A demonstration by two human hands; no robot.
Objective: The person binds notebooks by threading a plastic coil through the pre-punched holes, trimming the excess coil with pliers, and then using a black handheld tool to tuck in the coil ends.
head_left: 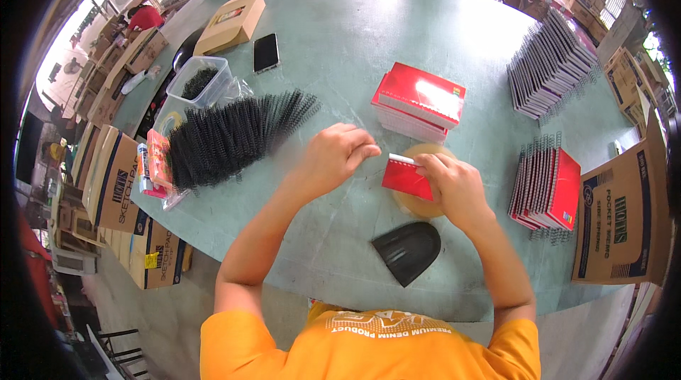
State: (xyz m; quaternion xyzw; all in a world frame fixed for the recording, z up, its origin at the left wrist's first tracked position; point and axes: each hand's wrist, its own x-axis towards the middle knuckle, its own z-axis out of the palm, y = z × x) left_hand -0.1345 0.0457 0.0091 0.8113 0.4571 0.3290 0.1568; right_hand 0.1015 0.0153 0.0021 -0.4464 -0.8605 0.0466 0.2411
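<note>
One black slab [406, 254], rounded along one side, lies on the greenish table [319, 245], nearest your orange shirt [383, 344]. Just beyond it, your right hand [450, 185] has its thumb and fingers clamped on the right part of a small red notepad [406, 180], which is in front of you, over a round tan disc [413, 209]; you cannot tell from here whether pad and disc touch. Your left hand [339, 158] is just to the left of the notepad, apart from it, thumb and fingertips drawn together; anything thin between them is too small to make out. To your far right stands an open cardboard box [617, 213], with a stack of coil-bound red notebooks [564, 188] beside it. To your left lies a large heap of black spiral coils [234, 135]. Past your hands sits a stack of red pads [420, 96]. Further off are a clear plastic tub [206, 82] holding dark coils, a taller notebook stack [552, 71] at right, a phone [266, 53] and a tan box [230, 23].
</note>
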